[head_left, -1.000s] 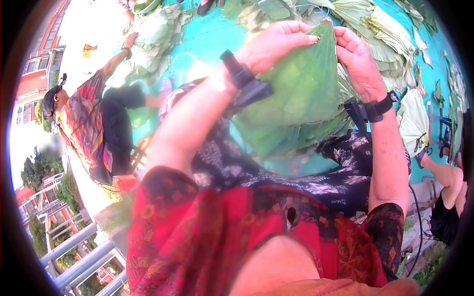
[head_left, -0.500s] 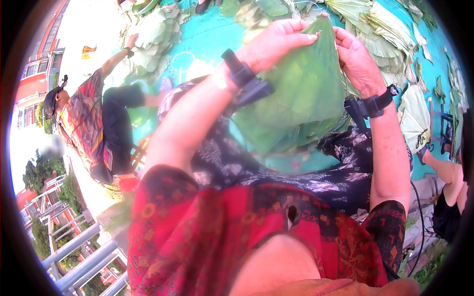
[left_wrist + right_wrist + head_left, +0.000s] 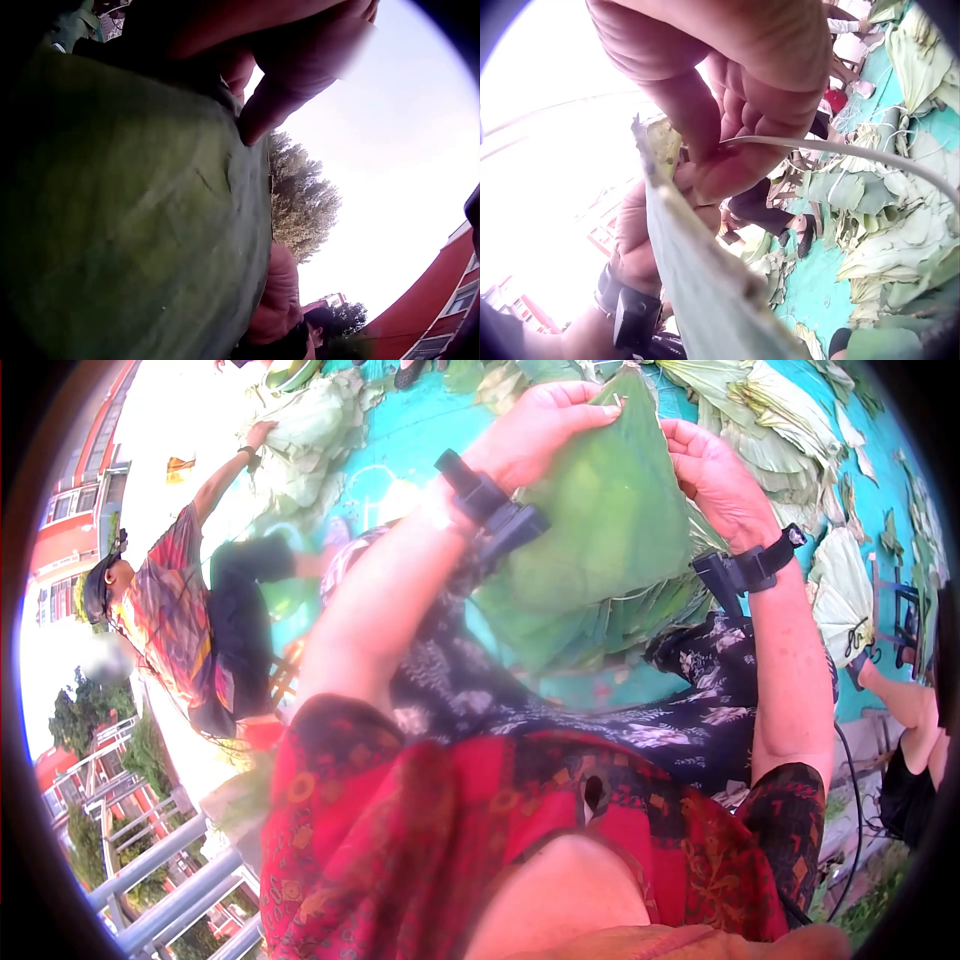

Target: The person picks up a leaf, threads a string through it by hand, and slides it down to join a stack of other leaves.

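Observation:
Large green lotus leaves [image 3: 620, 520], folded to a point at the top, are held up in front of the lap. My left hand [image 3: 530, 435] pinches them near that point, the thumb [image 3: 266, 112] pressed on the leaf's face. Beside the leaf's right edge, my right hand [image 3: 725, 485] pinches a thin white cord [image 3: 847, 148] between thumb and finger. The cord trails off to the right in the right wrist view. Below the held leaves, more green leaves [image 3: 650, 620] lie stacked over the lap.
Piles of pale dried leaves [image 3: 780, 430] cover the turquoise ground [image 3: 400, 435] ahead and to the right. On the left another person [image 3: 170, 600] reaches toward a leaf heap [image 3: 310, 450]. Metal railings [image 3: 180, 890] stand at the lower left. A black cable [image 3: 852, 800] hangs by the right elbow.
Both hands and the held leaves have shifted slightly up and to the left, the leaf point nearing the top edge. The right hand sits lower along the leaf's edge.

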